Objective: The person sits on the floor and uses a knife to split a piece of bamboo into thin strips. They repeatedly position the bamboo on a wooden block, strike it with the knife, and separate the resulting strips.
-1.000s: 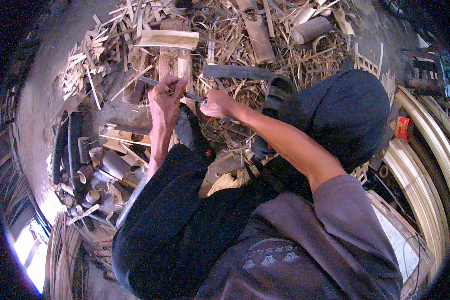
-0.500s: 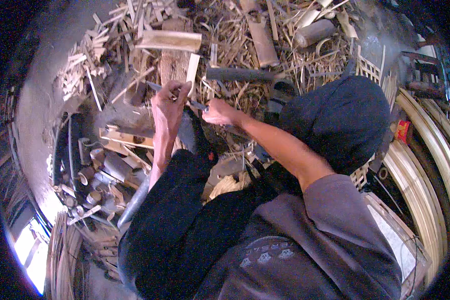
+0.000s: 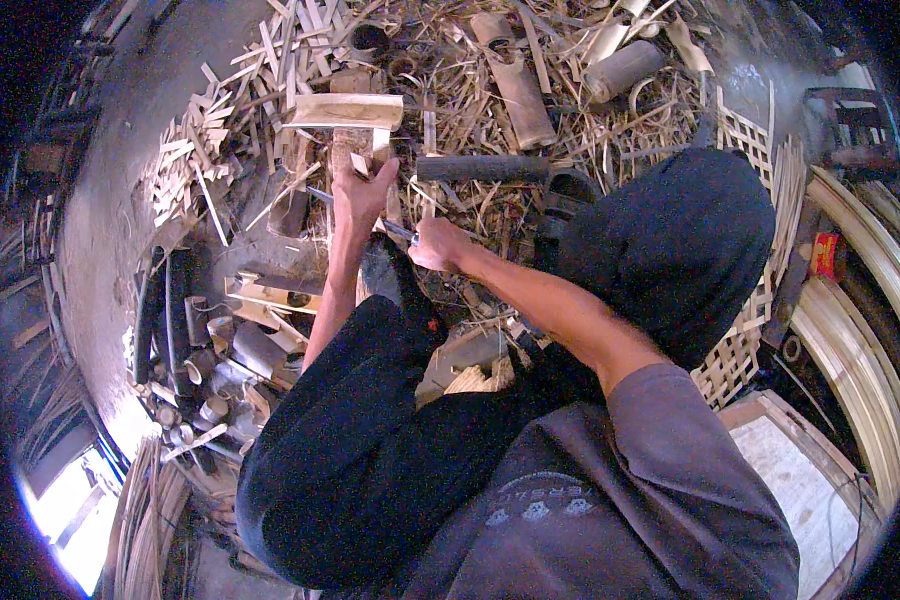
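My left hand is closed around the lower part of a pale bamboo strip, its thumb to the right. The strip's far end reaches a split bamboo piece lying crosswise. My right hand grips a knife, its handle mostly hidden in the fist. The knife's blade points left and passes behind or under my left hand; a bit shows on the hand's other side. Beneath is a worn wooden block, partly covered by my left hand.
Bamboo shavings and a dark tube lie beyond my hands. Cut strips are heaped at far left, bamboo offcuts nearer. My dark-trousered knees flank the work. A lattice panel and long bamboo slats stand right.
My left hand has moved away from me and turned, so less of the strip shows above it. My right hand stays about where it was with the knife. The whole view has shifted slightly.
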Available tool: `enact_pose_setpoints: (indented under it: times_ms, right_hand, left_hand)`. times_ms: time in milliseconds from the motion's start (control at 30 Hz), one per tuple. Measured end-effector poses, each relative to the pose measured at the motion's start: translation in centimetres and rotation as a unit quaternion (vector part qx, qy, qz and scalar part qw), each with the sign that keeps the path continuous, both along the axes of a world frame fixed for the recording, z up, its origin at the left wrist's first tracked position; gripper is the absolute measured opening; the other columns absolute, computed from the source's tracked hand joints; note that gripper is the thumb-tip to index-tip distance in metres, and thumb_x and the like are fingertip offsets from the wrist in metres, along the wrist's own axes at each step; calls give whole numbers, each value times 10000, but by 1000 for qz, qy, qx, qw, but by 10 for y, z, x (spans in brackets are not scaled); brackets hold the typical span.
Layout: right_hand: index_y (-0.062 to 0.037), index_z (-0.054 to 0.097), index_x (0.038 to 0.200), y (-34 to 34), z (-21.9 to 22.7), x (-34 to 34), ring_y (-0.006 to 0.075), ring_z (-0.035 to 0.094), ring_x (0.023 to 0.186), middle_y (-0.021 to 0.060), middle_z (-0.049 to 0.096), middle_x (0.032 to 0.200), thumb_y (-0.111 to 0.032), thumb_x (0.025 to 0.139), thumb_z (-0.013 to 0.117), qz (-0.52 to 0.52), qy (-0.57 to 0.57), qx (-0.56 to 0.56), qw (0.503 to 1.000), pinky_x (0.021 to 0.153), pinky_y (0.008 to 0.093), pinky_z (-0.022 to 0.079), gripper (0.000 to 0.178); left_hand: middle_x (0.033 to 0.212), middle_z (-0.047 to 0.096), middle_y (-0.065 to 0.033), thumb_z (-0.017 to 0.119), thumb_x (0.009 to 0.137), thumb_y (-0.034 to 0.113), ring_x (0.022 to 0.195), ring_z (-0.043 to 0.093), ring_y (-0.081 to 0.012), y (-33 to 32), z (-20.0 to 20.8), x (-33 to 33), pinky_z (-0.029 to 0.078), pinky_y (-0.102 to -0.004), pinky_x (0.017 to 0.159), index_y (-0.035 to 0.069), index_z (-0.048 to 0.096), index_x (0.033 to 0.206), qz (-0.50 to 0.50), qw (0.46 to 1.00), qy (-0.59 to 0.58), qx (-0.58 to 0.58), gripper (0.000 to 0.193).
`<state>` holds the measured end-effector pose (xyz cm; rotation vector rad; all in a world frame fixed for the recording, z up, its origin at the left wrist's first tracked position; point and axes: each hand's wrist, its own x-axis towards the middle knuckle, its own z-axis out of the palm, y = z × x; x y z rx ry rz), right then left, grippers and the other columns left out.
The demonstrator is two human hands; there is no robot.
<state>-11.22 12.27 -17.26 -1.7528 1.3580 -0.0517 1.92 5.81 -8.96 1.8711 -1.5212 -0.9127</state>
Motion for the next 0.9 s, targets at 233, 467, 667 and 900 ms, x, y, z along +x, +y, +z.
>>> enact_pose_setpoints:
  times_ms: [233,467,667,900]
  right_hand:
    - [74,622,872,11,37,-4,434,624,884,295,630,915,-254,729,610,-47,-29,-15,998,780,495,501,359]
    - [62,630,830,-1,22,-6,423,642,807,289,637,828,-265,753,592,9,-44,72,996,738,482,518,339]
    - [25,608,894,12,23,-10,422,634,853,259,640,880,-272,806,582,-16,-3,-50,999,768,497,512,312]
    - [57,633,785,7,25,5,435,634,797,297,631,827,-285,736,606,-67,-65,3,996,721,494,508,347]
  left_hand:
    - [871,693,-169,725,773,284,800,671,-227,6,-7,9,515,-352,725,-34,652,1013,2,1000,23,-10,405]
    - [682,636,-73,720,780,293,585,565,-125,11,-7,-2,467,-301,543,-6,674,934,-5,989,86,-118,339]
    - [733,656,-91,723,771,326,622,579,-139,12,3,-11,477,-310,592,4,675,994,-9,994,35,-107,394]
    - [696,645,-75,699,807,261,626,565,-137,28,11,1,469,-306,608,-17,674,894,14,992,116,-37,292]
